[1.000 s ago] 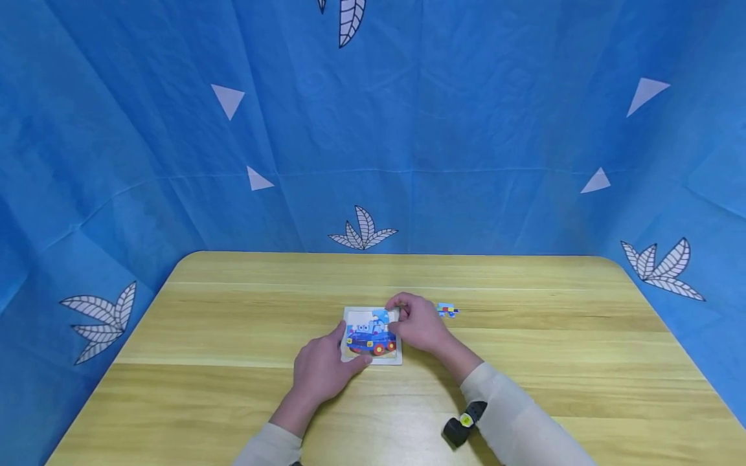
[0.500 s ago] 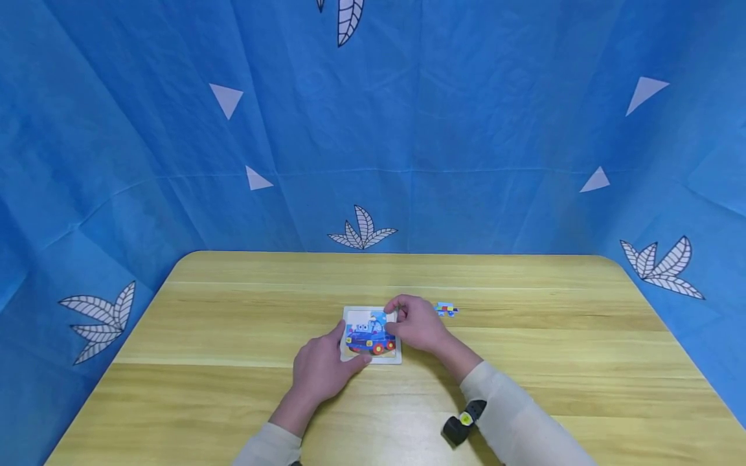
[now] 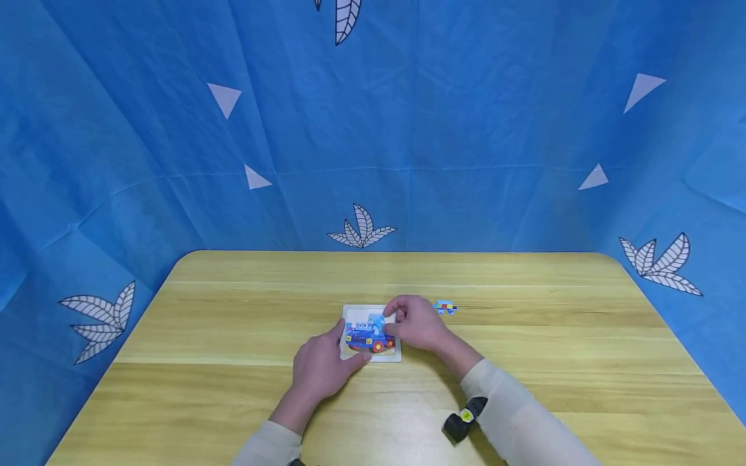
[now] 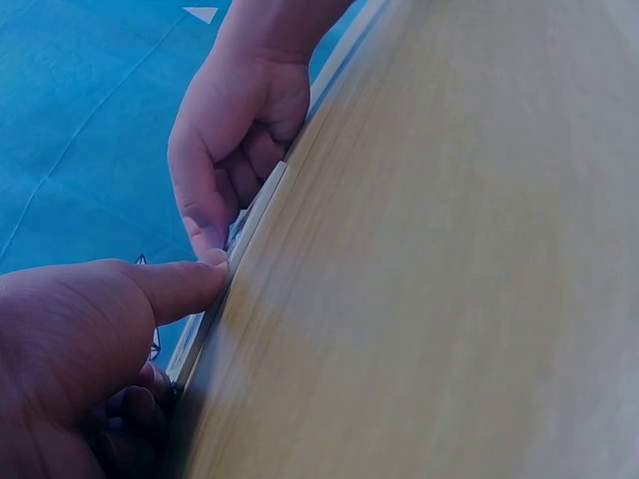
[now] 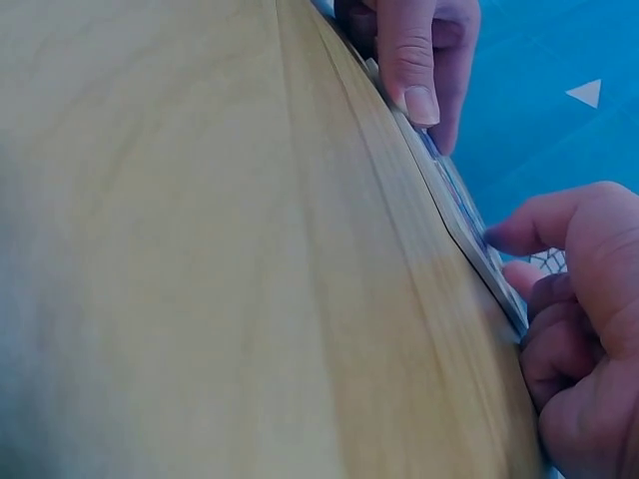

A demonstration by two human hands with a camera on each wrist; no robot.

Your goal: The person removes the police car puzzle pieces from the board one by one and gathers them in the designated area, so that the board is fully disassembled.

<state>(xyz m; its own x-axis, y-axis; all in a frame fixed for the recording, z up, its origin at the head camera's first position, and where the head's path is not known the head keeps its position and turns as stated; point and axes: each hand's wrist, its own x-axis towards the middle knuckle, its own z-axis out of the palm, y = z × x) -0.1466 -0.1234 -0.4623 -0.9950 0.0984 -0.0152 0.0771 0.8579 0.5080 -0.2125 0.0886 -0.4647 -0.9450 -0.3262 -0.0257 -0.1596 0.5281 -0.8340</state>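
Observation:
In the head view a small square jigsaw puzzle board [image 3: 353,356] with a pale frame lies on the table, showing a blue cartoon car with red wheels. My left hand [image 3: 323,366] grips its near left corner, thumb along the front edge and fingers at the left side. Thumb and index finger of my right hand [image 3: 421,323] pinch a light blue puzzle piece [image 3: 377,320] at the picture's upper right; the fingertips partly cover it. The right wrist view shows the board's edge [image 5: 454,215] side-on, with right fingertips close over its surface. A white patch shows at the picture's upper left.
Just right of the right hand lies a loose, multicoloured puzzle piece [image 3: 445,307]. The wooden table [image 3: 233,310] ends at a blue curtain [image 3: 466,129] with white leaf and triangle prints. A black strap camera [image 3: 457,427] sits on the right wrist.
My right fingertips shift slightly left over the upper right of the picture, with the light blue piece. My left hand stays on the board. The head view drifts slightly.

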